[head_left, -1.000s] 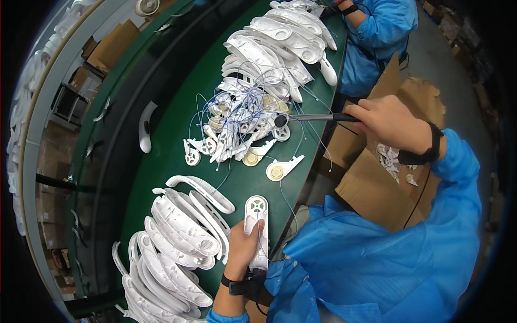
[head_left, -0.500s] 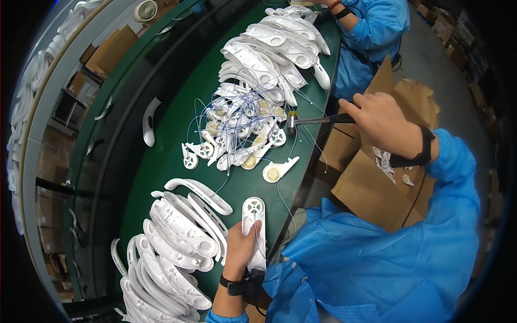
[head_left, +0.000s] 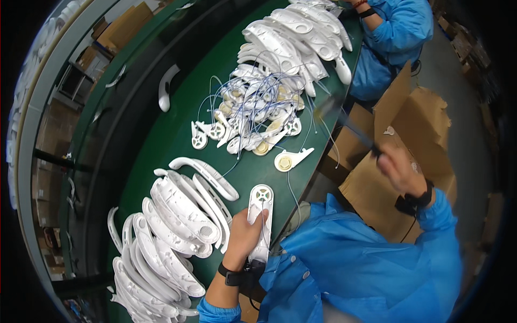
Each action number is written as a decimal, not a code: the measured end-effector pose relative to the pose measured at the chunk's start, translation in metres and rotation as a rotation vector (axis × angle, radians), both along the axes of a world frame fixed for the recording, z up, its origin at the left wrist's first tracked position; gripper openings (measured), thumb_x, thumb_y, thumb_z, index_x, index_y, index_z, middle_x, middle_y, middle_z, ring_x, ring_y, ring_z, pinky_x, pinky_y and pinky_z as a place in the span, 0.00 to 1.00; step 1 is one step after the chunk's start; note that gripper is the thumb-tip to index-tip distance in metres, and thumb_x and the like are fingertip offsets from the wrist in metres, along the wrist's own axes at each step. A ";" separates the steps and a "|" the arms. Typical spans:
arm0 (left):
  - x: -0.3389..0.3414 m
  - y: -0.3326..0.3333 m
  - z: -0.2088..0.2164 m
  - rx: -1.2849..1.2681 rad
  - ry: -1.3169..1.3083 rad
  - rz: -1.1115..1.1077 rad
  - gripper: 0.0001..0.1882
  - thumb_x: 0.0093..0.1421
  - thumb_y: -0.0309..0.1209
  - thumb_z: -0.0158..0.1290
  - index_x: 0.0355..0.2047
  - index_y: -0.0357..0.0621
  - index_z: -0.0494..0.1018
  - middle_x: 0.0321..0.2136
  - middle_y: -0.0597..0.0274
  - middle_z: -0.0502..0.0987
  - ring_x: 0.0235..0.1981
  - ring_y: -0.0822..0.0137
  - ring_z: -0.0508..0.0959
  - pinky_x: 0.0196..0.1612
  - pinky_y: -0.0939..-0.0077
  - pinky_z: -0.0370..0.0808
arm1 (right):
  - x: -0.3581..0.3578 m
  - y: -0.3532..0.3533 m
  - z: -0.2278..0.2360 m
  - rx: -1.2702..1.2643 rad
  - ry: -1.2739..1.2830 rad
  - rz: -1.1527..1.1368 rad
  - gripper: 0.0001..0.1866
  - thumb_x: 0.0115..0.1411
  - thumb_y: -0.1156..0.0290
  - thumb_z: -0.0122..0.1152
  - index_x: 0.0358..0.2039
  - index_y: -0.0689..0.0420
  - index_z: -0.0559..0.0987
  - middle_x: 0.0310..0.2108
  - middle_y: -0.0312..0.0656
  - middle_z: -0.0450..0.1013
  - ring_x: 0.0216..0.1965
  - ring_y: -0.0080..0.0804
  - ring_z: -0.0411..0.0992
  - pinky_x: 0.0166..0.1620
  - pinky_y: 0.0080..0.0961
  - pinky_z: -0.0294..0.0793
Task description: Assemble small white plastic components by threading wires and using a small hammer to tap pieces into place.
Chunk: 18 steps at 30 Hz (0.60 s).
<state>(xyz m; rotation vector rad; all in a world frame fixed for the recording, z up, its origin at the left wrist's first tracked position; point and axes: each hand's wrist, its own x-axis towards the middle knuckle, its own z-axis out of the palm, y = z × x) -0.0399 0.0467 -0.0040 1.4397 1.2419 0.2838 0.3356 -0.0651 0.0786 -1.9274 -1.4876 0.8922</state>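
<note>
My left hand (head_left: 243, 238) is closed round a long white plastic shell (head_left: 254, 204) at the table's near edge. A round, spoked piece sits in the shell's far end, and a thin wire runs along it under my thumb. In my right hand (head_left: 399, 171) is the dark handle of a hammer (head_left: 353, 127), raised over the table's right edge. Motion smears both the hammer and that hand. Beyond the held shell, a single white arm-shaped part (head_left: 293, 158) with a yellowish disc and a thin wire lies on the green table (head_left: 161, 139).
A tangle of wired white parts (head_left: 253, 110) lies mid-table. Stacked white shells (head_left: 177, 215) stand at near left, more shells (head_left: 291, 40) farther off. Open cardboard boxes (head_left: 371, 180) stand to the right. Another person in blue (head_left: 398, 24) is at the far right.
My right hand has come down and right, and the hammer has swung away from the wired parts. My left hand still grips the shell. The whole view has shifted a little.
</note>
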 end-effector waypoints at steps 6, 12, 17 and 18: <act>0.013 0.001 0.021 -0.004 0.085 0.060 0.19 0.60 0.37 0.56 0.31 0.26 0.75 0.20 0.46 0.77 0.22 0.61 0.77 0.29 0.65 0.72 | -0.046 -0.005 -0.010 -0.097 0.053 0.368 0.13 0.65 0.66 0.52 0.42 0.62 0.75 0.27 0.54 0.74 0.28 0.51 0.74 0.31 0.38 0.72; 0.012 0.000 0.020 0.051 0.127 0.017 0.19 0.60 0.37 0.56 0.32 0.26 0.75 0.20 0.46 0.77 0.21 0.61 0.77 0.29 0.65 0.71 | -0.060 0.001 -0.030 -0.153 -0.232 0.506 0.14 0.64 0.63 0.54 0.43 0.59 0.73 0.24 0.56 0.72 0.27 0.55 0.73 0.30 0.44 0.72; 0.012 0.003 0.027 0.029 0.116 0.040 0.19 0.60 0.36 0.56 0.33 0.26 0.75 0.21 0.47 0.78 0.23 0.63 0.77 0.30 0.67 0.72 | -0.070 0.013 -0.026 -0.134 -0.084 0.345 0.14 0.64 0.65 0.53 0.45 0.60 0.71 0.28 0.54 0.74 0.29 0.54 0.73 0.32 0.44 0.72; 0.009 0.000 0.026 0.029 0.119 0.044 0.19 0.60 0.36 0.56 0.33 0.26 0.75 0.21 0.47 0.78 0.23 0.63 0.77 0.30 0.67 0.72 | -0.075 0.017 -0.021 -0.078 -0.091 0.319 0.13 0.64 0.67 0.53 0.46 0.60 0.72 0.29 0.52 0.74 0.28 0.53 0.73 0.32 0.43 0.72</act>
